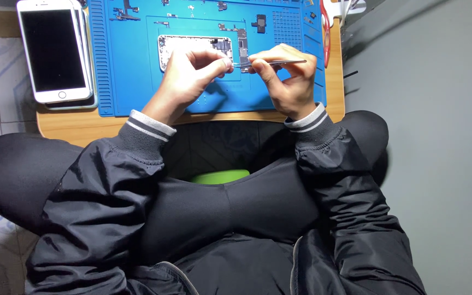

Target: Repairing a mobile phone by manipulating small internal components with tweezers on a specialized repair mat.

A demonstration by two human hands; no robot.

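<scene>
Grey floor surrounds a small wooden table (77, 127) carrying a blue work mat (132, 82). From the head view, the left hand (189, 74) pinches its fingers narrow just above an opened phone shell (192, 46). Beside it, the right hand (285, 76) grips thin metal tweezers (271, 63), their tips meeting the left fingertips over a small part too tiny to identify. That part looks light and fragile, best taken by its edge. Far left of both hands lies a white phone (54, 50); loose components (259, 23) sit beyond the right hand.
</scene>
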